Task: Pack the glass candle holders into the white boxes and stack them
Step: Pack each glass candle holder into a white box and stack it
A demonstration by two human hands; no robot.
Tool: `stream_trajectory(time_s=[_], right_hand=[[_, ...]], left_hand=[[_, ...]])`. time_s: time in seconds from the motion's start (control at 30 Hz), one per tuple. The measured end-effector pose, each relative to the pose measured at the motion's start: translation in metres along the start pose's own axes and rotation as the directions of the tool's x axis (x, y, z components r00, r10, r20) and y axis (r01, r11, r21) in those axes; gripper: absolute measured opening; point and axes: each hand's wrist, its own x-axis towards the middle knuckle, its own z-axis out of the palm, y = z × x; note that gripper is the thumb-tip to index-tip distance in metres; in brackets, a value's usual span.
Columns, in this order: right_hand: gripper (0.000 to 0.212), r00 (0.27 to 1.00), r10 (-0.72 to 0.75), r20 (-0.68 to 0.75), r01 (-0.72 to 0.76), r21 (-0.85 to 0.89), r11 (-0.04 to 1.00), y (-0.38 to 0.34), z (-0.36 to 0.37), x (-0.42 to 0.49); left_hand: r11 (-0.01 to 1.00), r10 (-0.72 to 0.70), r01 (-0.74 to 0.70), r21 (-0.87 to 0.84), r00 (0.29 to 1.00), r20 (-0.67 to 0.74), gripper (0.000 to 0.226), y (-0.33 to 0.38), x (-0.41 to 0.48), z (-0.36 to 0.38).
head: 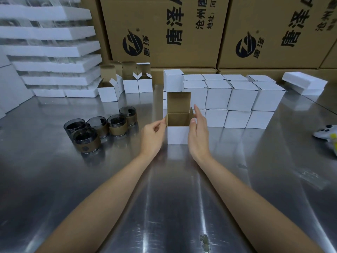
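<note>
Left hand (152,137) pinching flap of white box (177,135), right hand (198,133) flat, straight-fingered, seemingly touching it

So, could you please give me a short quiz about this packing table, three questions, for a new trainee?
1. True or false: the lid of the nearest open box stands upright.
2. How many glass candle holders stand on the table?
3. Most closed white boxes are stacked: A) to the open box's left; B) to its right; C) in front of it.
Key: 1 true; 2 five; 3 B.
</note>
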Motion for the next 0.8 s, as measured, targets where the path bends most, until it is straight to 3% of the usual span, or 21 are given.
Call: stream_trajectory(time_s=[0.07,0.17,0.43,0.6,0.8], right_hand=[[0.048,0.998,-0.047,-0.038,0.046,-0.047,0.998,0.002,-0.003,0.001],[0.044,0.997,0.046,-0.069,-0.05,-0.066,0.997,0.005,-0.008,0.005],[0.035,0.995,0.087,0.052,-0.08,-0.111,0.991,0.011,-0.013,0.004],[0.054,0.988,0.118,0.095,-0.096,-0.207,0.974,0.017,-0.012,0.007],[0.058,0.989,0.051,0.138,-0.02,-0.213,0.977,0.017,-0.014,0.011]], left_hand=[[1.0,-0.002,0.002,-0.012,1.0,0.004,0.028,0.001,0.001,-0.001],[1.0,-0.016,0.016,0.023,1.0,-0.006,0.036,0.003,0.001,-0.002],[0.994,-0.062,0.063,-0.088,0.998,0.018,0.033,0.003,0.003,-0.001],[0.992,-0.061,0.064,-0.109,0.998,0.026,0.032,0.003,0.003,-0.004],[1.0,-0.017,0.016,-0.018,1.0,-0.026,0.02,0.003,0.003,-0.006]])
